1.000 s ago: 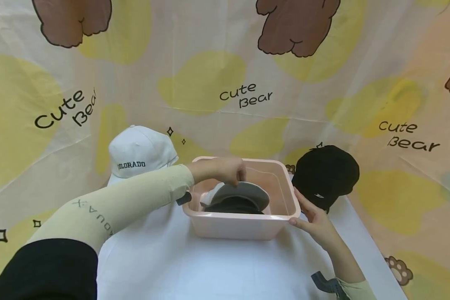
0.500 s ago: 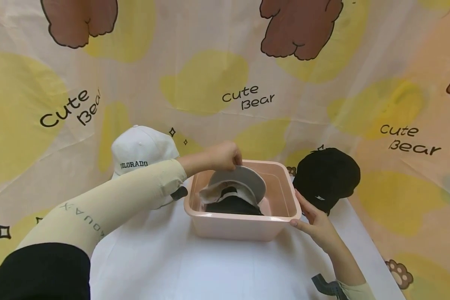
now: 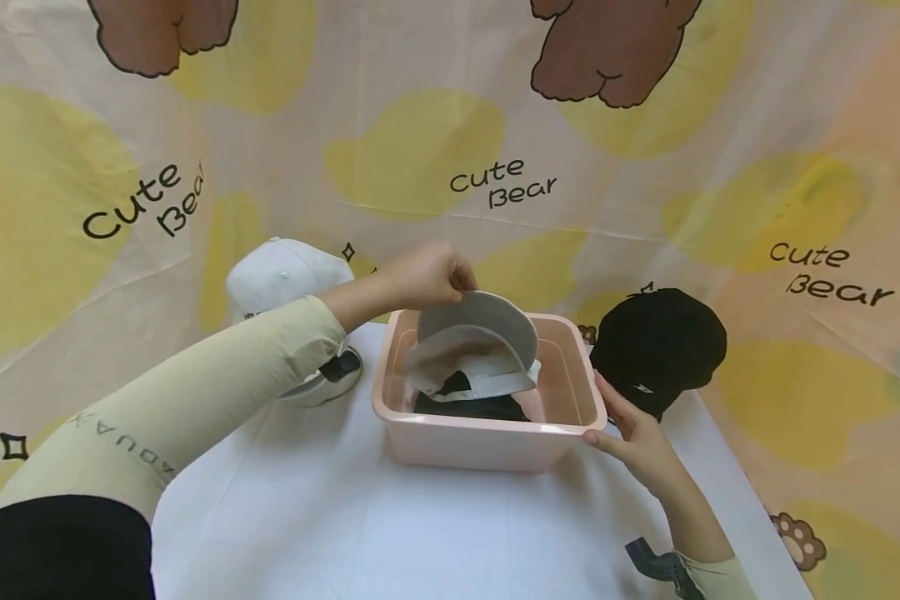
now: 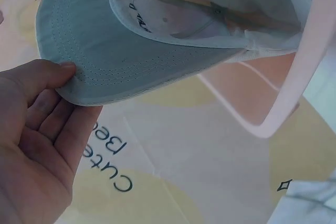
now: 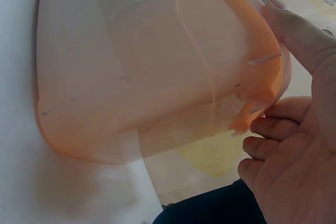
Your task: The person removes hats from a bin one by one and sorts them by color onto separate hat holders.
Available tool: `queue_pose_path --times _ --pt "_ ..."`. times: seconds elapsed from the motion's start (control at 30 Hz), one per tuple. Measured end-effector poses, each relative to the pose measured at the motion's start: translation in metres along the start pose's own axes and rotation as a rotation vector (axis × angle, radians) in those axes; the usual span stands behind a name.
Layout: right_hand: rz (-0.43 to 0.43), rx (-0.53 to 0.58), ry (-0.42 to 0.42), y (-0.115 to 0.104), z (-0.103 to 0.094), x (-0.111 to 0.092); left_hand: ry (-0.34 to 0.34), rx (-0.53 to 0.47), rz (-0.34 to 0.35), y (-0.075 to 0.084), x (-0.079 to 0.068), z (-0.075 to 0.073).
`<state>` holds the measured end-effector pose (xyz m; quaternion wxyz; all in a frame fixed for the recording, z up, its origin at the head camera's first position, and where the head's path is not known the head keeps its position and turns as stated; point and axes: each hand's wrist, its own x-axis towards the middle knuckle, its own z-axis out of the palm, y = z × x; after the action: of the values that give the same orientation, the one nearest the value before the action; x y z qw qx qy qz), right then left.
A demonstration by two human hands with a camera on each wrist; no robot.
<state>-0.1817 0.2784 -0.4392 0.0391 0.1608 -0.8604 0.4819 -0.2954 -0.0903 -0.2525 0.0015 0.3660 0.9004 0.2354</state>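
Observation:
My left hand [image 3: 429, 275] pinches the edge of a light grey cap's brim [image 3: 487, 318]. In the left wrist view, the thumb lies on one face of the brim and the fingers behind it. The cap [image 4: 131, 40] tilts brim-up, its hollow inside facing me, partly above the rim of a pink plastic bin [image 3: 468, 447]. A black cap [image 3: 487, 408] lies lower in the bin, mostly hidden. My right hand [image 3: 641, 446] grips the bin's right front corner, and in the right wrist view its thumb and fingers hold the rim from both sides.
A white cap [image 3: 292, 273] stands at the left, partly behind my left forearm. To the right of the bin is another black cap [image 3: 660, 350]. The bin rests on a white table [image 3: 420, 533] before a patterned cloth backdrop [image 3: 390, 167].
My left hand has risen up and slightly left, drawing the grey cap higher out of the bin and uncovering its inside. The right hand stays on the bin's corner.

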Motion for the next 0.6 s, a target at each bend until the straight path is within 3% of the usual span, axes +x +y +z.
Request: queue_pose_path --times 0.4,0.6 --pt "0.029 -0.012 0.003 0.0 0.0 -0.003 0.142 -0.089 -0.032 0.008 -0.021 -0.033" --pt "0.007 -0.025 0.005 0.0 0.001 -0.004 0.221 -0.181 -0.01 0.011 -0.032 -0.043"
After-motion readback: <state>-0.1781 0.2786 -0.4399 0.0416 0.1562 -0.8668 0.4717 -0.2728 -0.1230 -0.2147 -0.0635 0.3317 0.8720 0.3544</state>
